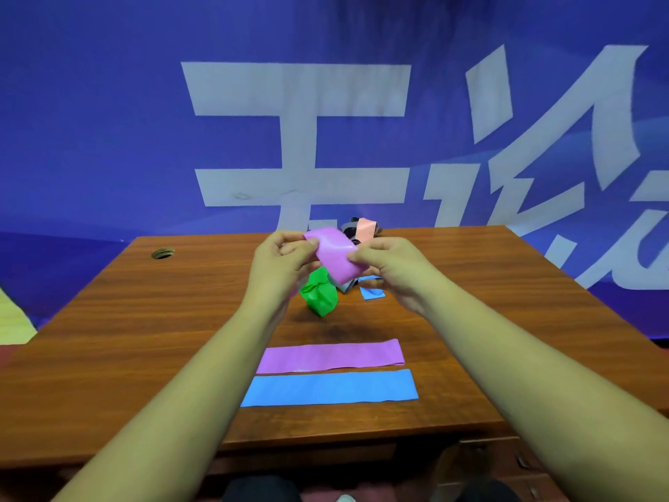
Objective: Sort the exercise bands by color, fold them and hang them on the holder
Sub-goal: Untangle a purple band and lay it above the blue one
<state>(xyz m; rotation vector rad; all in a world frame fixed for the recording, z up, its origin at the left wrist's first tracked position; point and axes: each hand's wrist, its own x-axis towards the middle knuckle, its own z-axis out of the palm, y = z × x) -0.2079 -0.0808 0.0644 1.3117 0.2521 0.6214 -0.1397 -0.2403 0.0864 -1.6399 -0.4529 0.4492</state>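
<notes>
Item 1. Worktop (144,338): reddish-brown wood grain, seen from its near edge. A round cable hole (163,253) lies close to the far left corner.

Item 2. Held pink band (335,259): lifted clear of the worktop, above the middle of its far half, stretched short between both hands and slanting down from upper left to lower right.

Item 3. Left hand (286,262): thumb and curled fingers pinch the left end of the held pink band; the fingers lie close together, not spread.

Item 4. Right hand (391,269): thumb and curled forefinger pinch the right end of the same band; the other fingers are tucked beneath and cannot be told apart.

Item 5. Green band (320,295): crumpled, on the worktop just under the hands, centre of the surface.

Item 6. Grey band (344,286): partly hidden beneath the held pink band, just beside the green one.

Item 7. Small blue band (373,292): bunched, just right of the grey one.

Item 8. Peach band (365,229): at the middle of the far edge, among dark bands (349,231) whose number cannot be told.

Item 9. Flat pink band (331,356): laid out straight, parallel to the near edge.

Item 10. Flat blue band (329,388): straight, just nearer the near edge than the flat pink band, with a narrow gap between them.

Item 11. Banner (108,121): blue with large white characters, behind the far edge
</notes>
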